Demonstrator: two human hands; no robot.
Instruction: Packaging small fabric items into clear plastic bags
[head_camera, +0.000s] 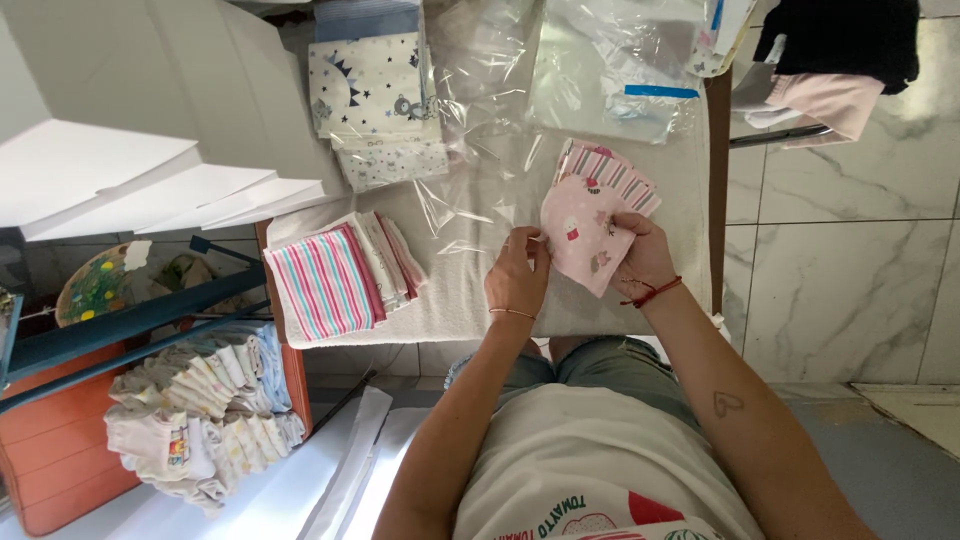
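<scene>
My right hand (640, 255) grips a fanned bundle of small pink cloths (590, 215), some plain pink with little prints, some striped. My left hand (518, 278) is closed next to the bundle's lower left edge, pinching the rim of a clear plastic bag (470, 200) that lies crumpled on the white-covered table (450, 300). Both hands are near the table's front edge.
A stack of striped folded cloths (335, 275) lies at the table's left. Star-print folded cloths (375, 100) sit farther back, with more clear bags (610, 70) beside them. White boxes (130, 170) stand at left; a pile of baby clothes (200, 420) rests on an orange stand. Marble floor at right.
</scene>
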